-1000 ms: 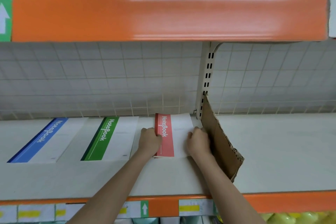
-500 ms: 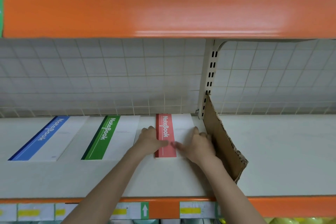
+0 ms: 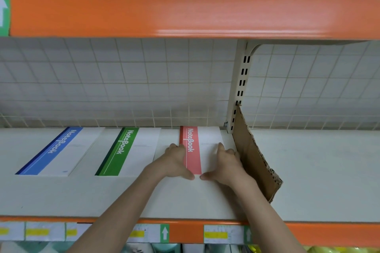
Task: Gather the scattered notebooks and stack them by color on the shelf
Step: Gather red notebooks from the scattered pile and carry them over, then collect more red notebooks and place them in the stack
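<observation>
Three notebook stacks lie flat on the white shelf [image 3: 308, 170]: a blue-striped notebook [image 3: 55, 152] at the left, a green-striped notebook [image 3: 127, 152] in the middle, and a red-striped notebook [image 3: 202, 146] near the cardboard divider. My left hand [image 3: 176, 160] presses against the red notebook's left side, thumb at its near edge. My right hand [image 3: 224, 162] cups its right side, thumb also at the near edge. Both hands frame the red notebook, whose near corners they hide.
A brown cardboard divider [image 3: 255, 154] stands upright just right of my right hand, leaning against the slotted upright post [image 3: 239, 88]. An orange shelf edge [image 3: 185, 6] hangs overhead. The shelf's orange front lip [image 3: 185, 232] carries price labels.
Both hands slid back along the red notebook's sides toward its near edge, and the thumbs now meet at the front. The notebook sits squarer against the back.
</observation>
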A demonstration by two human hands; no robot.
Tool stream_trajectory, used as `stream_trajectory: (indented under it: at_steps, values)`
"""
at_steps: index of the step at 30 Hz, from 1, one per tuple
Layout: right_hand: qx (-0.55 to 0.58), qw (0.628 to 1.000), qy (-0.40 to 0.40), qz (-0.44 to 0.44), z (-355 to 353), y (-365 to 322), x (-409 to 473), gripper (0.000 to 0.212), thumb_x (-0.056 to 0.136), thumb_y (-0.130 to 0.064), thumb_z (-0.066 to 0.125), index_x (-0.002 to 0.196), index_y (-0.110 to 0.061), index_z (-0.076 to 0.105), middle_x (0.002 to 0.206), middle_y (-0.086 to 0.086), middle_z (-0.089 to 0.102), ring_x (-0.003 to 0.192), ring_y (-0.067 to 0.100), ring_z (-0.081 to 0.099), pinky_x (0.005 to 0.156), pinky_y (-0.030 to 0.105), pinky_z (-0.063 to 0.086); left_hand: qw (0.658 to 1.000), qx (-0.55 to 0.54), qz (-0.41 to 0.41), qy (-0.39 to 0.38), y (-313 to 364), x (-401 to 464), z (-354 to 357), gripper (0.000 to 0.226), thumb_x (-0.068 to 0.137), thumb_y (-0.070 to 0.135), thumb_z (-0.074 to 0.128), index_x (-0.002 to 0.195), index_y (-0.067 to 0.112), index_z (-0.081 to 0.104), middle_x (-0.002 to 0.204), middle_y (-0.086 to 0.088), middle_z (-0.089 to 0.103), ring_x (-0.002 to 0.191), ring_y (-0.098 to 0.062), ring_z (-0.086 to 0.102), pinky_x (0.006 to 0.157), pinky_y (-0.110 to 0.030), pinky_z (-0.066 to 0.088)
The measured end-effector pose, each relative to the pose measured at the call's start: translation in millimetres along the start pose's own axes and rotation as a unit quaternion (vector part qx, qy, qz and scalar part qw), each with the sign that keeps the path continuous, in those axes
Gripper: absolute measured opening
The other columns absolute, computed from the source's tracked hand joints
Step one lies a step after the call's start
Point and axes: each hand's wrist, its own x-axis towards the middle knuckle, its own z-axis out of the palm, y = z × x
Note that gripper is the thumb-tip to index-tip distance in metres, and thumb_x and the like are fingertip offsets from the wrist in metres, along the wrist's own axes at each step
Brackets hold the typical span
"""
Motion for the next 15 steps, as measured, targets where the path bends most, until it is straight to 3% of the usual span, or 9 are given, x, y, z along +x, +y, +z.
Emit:
stream_trajectory:
  at_steps: [5, 9, 12, 15]
  values:
    - [-0.005, 1.000, -0.010, -0.006, -2.1, -1.3, -4.2, 0.117, 0.068, -0.051, 0.078, 0.149, -0.010, 0.005, 0.144, 0.014, 0.029, 0.136, 0.031, 0.022, 0.105, 0.038, 0.033, 1.000, 0.010, -0.005, 0.007, 1.9, -1.3, 0.4, 0.073, 0.067, 0.031, 0.082, 0.126, 0.014, 0.043, 0.121, -0.010, 0.046, 0.117, -0.024, 0.040, 0.097, -0.039, 0.045]
    - [-0.034, 0.997, 0.048, -0.048, 0.3, -6.1, -10.8, 0.088, 0.080, -0.060, 0.062, 0.143, -0.011, 0.025, 0.144, 0.012, 0.030, 0.134, 0.030, 0.026, 0.105, 0.038, 0.033, 0.998, -0.061, 0.012, 0.012, -2.4, -7.8, -0.6, 0.072, 0.071, 0.033, 0.082, 0.130, 0.019, 0.044, 0.124, -0.008, 0.052, 0.117, -0.023, 0.048, 0.097, -0.035, 0.047]
    - [-0.055, 0.989, 0.096, -0.098, 5.7, -15.2, -12.3, 0.057, 0.092, -0.048, 0.051, 0.136, -0.014, 0.040, 0.141, 0.010, 0.038, 0.132, 0.028, 0.030, 0.103, 0.038, 0.034, 0.992, -0.086, 0.001, 0.094, -6.9, -19.5, -1.2, 0.062, 0.085, 0.038, 0.068, 0.138, 0.018, 0.042, 0.131, -0.007, 0.048, 0.119, -0.022, 0.048, 0.094, -0.027, 0.043]
    - [-0.050, 0.983, 0.109, -0.142, 16.9, -32.8, -13.0, 0.044, 0.093, -0.031, 0.050, 0.133, -0.014, 0.047, 0.137, 0.008, 0.044, 0.128, 0.026, 0.037, 0.098, 0.034, 0.038, 0.980, -0.035, -0.010, 0.196, -19.8, -36.9, -3.3, 0.045, 0.092, 0.033, 0.058, 0.134, 0.016, 0.051, 0.133, -0.005, 0.050, 0.120, -0.019, 0.050, 0.098, -0.027, 0.040]
